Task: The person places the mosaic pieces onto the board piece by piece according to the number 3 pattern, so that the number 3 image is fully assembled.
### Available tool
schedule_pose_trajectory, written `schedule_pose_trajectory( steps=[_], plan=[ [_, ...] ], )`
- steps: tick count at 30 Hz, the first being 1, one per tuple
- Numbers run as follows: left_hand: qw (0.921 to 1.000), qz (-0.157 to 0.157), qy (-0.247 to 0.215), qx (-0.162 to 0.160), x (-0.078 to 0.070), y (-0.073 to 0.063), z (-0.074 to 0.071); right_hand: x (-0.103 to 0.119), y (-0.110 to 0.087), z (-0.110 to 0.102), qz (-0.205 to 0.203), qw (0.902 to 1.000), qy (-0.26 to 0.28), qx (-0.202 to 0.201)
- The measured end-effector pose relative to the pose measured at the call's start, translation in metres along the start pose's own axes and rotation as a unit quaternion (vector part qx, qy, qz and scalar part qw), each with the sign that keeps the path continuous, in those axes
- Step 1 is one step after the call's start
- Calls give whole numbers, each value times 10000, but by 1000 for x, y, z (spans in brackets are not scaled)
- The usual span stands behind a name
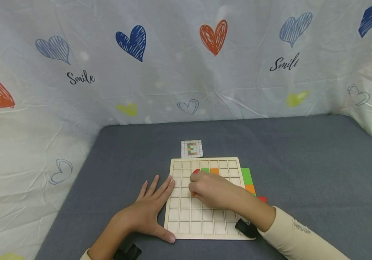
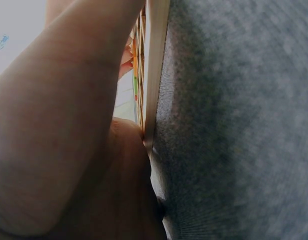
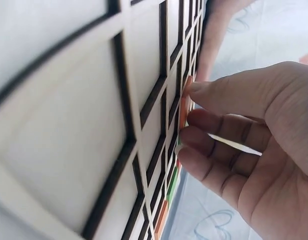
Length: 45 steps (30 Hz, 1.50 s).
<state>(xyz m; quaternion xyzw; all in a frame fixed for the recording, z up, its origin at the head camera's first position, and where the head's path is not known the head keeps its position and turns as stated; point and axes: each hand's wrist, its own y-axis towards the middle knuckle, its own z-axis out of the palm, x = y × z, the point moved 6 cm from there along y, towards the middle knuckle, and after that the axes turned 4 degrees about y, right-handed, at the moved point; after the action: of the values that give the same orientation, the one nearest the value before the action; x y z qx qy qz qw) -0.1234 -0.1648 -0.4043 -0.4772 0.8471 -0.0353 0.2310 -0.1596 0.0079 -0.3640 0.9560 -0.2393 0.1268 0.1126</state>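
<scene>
A pale wooden grid board (image 1: 185, 215) lies on the grey table. My left hand (image 1: 146, 211) rests along the board's left edge with its fingers spread and straight. Over the upper middle of the grid, my right hand (image 1: 213, 189) pinches an orange tile (image 3: 184, 106) between thumb and fingertips, down at the cells. Near its knuckles sit a red tile (image 1: 196, 170), a green tile (image 1: 205, 170) and another orange tile (image 1: 215, 171) in one row. The right hand partly hides the cells below them.
A small printed card (image 1: 191, 148) with a coloured grid pattern touches the board's far edge. Loose green tiles (image 1: 246, 172), an orange tile (image 1: 250, 188) and a red tile (image 1: 262, 199) lie along the right side. A white curtain (image 1: 173, 72) with hearts hangs behind.
</scene>
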Motion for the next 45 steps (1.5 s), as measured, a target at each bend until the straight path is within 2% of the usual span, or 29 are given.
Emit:
schedule_pose_trajectory(
  steps=[7, 13, 19, 25, 34, 38, 45],
  plan=[
    [10000, -20, -66, 70, 1, 1, 1, -1, -14, -6, -223, 9986, 474, 91],
    [9999, 11, -110, 75, 2, 1, 1, -12, -36, -21, -283, 9962, 814, -118],
    [9999, 45, -141, 55, 4, 1, 3, -35, -63, -38, 185, 9954, 877, -351],
    [9998, 26, -163, 95, 2, 0, 1, -63, -89, -54, 916, 9911, 846, -464],
    [9998, 59, -155, 76, 1, 0, 0, -88, -108, -69, 1664, 9840, 469, -427],
    [9999, 65, -129, 56, 1, 0, 0, -96, -112, -67, 1797, 9819, 484, -350],
    [9999, 50, -113, 90, 2, 1, 1, -101, -111, -60, 1762, 9824, 505, -368]
  ],
)
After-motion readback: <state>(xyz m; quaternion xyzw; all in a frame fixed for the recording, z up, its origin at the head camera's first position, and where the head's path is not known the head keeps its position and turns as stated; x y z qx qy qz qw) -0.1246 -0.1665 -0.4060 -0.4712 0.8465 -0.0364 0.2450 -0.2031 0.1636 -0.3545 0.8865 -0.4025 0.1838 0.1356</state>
